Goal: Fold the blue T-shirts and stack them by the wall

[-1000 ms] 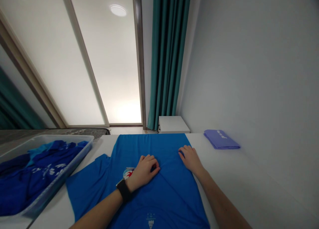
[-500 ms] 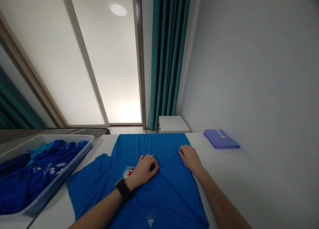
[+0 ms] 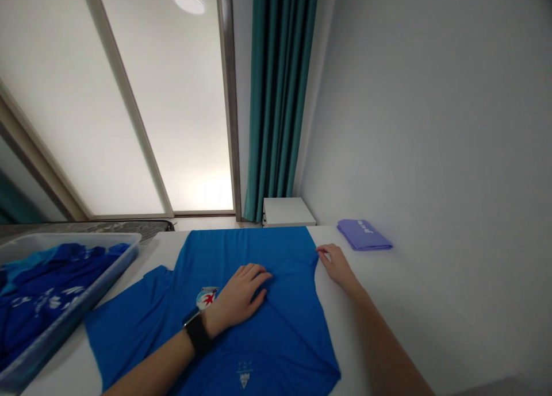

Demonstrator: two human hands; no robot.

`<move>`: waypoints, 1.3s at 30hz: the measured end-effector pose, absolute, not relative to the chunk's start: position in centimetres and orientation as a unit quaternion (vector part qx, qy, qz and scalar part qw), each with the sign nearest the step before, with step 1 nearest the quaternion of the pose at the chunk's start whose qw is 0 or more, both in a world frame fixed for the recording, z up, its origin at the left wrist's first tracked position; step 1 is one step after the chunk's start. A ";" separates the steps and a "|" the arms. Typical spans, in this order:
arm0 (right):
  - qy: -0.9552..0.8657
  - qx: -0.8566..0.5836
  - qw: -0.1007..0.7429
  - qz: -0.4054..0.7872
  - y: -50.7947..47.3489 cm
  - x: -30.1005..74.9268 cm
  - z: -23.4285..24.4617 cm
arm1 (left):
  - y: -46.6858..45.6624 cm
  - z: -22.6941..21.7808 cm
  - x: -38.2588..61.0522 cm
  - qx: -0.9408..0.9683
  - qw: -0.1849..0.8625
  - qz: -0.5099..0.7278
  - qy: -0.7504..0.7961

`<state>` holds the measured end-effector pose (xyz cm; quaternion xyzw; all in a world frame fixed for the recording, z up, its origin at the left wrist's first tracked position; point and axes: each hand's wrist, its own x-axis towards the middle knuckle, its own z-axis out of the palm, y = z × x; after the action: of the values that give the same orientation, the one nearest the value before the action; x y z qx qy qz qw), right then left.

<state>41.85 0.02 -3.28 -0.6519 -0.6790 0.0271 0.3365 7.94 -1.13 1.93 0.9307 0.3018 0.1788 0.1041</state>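
Note:
A blue T-shirt (image 3: 276, 321) lies spread on the white table, its collar toward me and one sleeve out to the left. A round badge print (image 3: 206, 297) shows beside my left wrist, which wears a black watch. My left hand (image 3: 239, 295) rests palm down on the middle of the shirt, fingers stretched out and slightly apart. At the shirt's right edge, my right hand (image 3: 337, 265) pinches the fabric between thumb and fingertips. The right sleeve is not visible as a separate flap.
A clear plastic bin (image 3: 103, 289) of blue clothes stands at the left. A folded purple garment (image 3: 364, 235) lies at the back right of the table (image 3: 366, 304), near the wall. Behind the table are a white cabinet (image 3: 288, 212) and a green curtain (image 3: 282, 108).
My right hand has moved from on top of the shirt to its right edge. The left hand's curled fingers have straightened onto the fabric. The view has shifted slightly right.

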 end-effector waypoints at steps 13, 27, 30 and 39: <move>-0.672 -0.692 0.262 -0.004 -0.2 40.1 -3.7 | -0.8 1.1 18.8 0.961 0.079 0.142 0.225; -0.660 -0.710 0.241 -0.045 0.7 42.2 -4.0 | -1.0 -1.4 18.6 0.957 0.078 0.160 0.230; -0.675 -0.690 0.258 -0.028 0.0 42.6 -3.6 | -1.0 -1.1 18.6 0.954 0.087 0.164 0.237; -0.681 -0.689 0.245 0.035 -0.6 40.9 -3.4 | 2.8 2.0 21.5 0.924 0.095 0.185 0.320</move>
<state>40.87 -0.64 -3.42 -0.6886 -0.6815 0.0351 0.2454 21.53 2.81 2.04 0.9244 0.3198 0.1846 0.0953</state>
